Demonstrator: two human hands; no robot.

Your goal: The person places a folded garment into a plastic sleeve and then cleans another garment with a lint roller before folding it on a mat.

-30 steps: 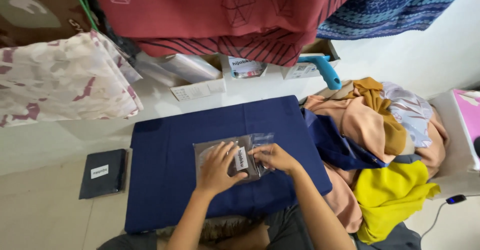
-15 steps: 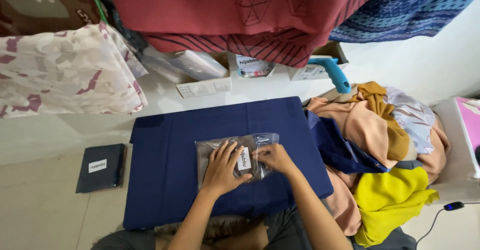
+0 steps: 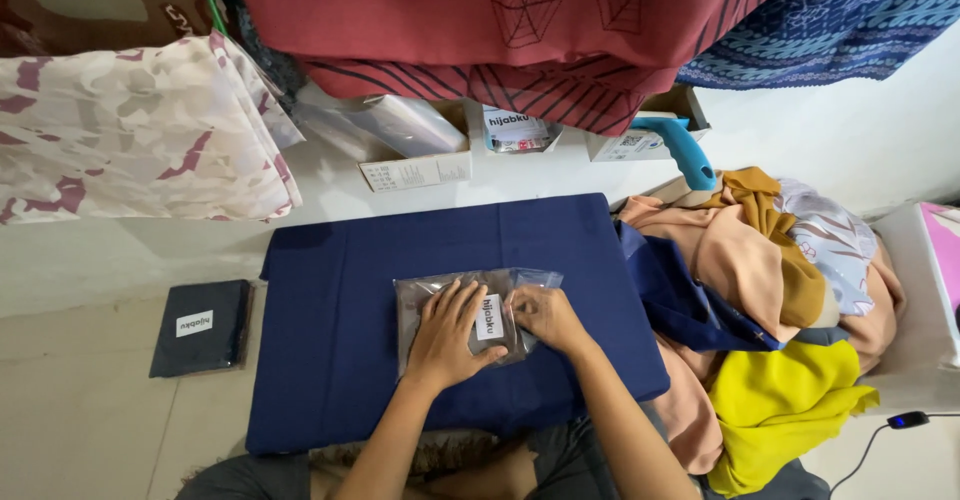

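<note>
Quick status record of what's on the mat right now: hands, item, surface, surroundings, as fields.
left hand: left hand pressed flat on the clear plastic packet
right hand: right hand pressing the packet's right side, near its white label
item: packet holds dark folded cloth, lies flat
surface: navy blue mat on the pale floor
left of mat: a second dark packet, apart from the mat
right of mat: pile of cloths, peach, yellow, navy
behind mat: open cardboard boxes, blue-handled tool
above: hanging fabrics
</note>
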